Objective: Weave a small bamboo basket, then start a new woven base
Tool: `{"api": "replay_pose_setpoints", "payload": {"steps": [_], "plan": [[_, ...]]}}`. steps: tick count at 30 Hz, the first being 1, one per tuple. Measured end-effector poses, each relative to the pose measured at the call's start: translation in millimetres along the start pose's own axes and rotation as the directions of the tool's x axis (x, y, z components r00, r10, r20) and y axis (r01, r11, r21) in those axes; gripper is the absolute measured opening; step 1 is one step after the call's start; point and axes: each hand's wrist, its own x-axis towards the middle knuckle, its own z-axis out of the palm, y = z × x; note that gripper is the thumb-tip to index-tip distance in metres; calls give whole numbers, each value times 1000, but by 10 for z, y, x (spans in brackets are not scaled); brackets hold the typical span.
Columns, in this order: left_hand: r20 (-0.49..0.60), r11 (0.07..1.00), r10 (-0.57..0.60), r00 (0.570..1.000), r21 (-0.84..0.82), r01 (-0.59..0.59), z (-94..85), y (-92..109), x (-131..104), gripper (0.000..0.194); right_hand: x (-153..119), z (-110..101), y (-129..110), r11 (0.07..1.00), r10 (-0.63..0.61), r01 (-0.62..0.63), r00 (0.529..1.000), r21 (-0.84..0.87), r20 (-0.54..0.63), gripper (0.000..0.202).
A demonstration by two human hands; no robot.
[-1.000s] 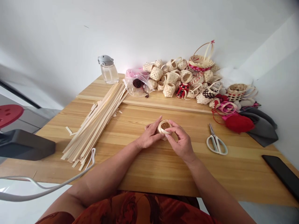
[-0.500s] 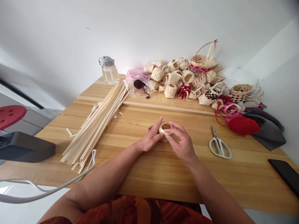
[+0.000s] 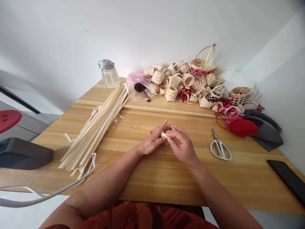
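Between my two hands sits a small woven basket point(image 3: 168, 128), pale in colour, its round mouth facing up toward me. My left hand point(image 3: 153, 140) grips its left side, the thumb along the near rim and a finger raised at the far side. My right hand point(image 3: 183, 143) holds the right side, with thumb and fingers pinching at the near rim. The basket's lower part is mostly hidden by my fingers. To the right of my right hand, a pair of scissors point(image 3: 220, 147) with white handles lies on the wooden table point(image 3: 147, 178).
Flat wooden strips point(image 3: 95, 133) lie bundled at left, near a white cable point(image 3: 93, 163) and a dark box-like object point(image 3: 26, 154). Behind are a water bottle point(image 3: 110, 74), a plastic bag point(image 3: 138, 89) and piled small baskets point(image 3: 172, 81). Red yarn point(image 3: 243, 127) and a phone point(image 3: 287, 178) are at right.
The view has shifted slightly, so most things appear a little further left. Both hands keep hold of the basket, with hardly any change in the fingers at its rim.
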Motion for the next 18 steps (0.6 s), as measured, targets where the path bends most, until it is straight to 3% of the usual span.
{"api": "replay_pose_setpoints", "payload": {"steps": [5,10,18], "plan": [[6,1000,-17,1000,-10,17,-33,0,9,81,-13,1,-8,999,26,-26,1000,-45,-10,25],[33,998,-51,998,-28,52,-40,25,5,84,2,1,-24,998,-25,26,1000,-64,13,28],[27,995,-87,996,-40,88,-2,21,-8,76,16,44,-11,994,-80,80,997,-69,7,30]]}}
